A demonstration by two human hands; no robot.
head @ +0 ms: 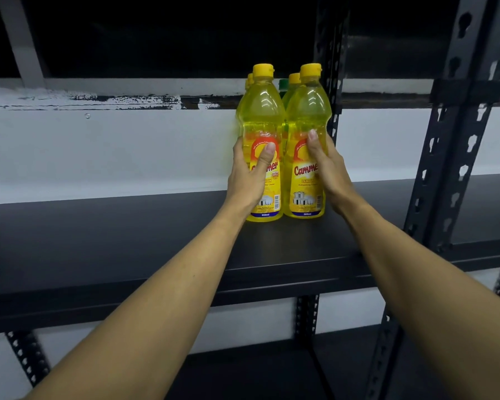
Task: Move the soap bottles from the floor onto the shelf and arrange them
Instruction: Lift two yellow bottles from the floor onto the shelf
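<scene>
Bottles upright on shelf (pixel 127 226), caps up, left hand (pixel 247 174) fingers gripping left bottle (pixel 261 122), right hand (pixel 326 166) gripping right bottle (pixel 305 116)

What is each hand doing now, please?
Left hand: fingers closed around the left front bottle.
Right hand: fingers closed around the right front bottle.

Two clear yellow bottles (pixel 283 145) with yellow caps (pixel 262 69) and yellow labels (pixel 305 180) bearing red lettering and a blue bottom band. Behind, a green cap (pixel 283 83). My shelf (pixel 156 249) is matte black; the wall (pixel 113 151) white.
</scene>
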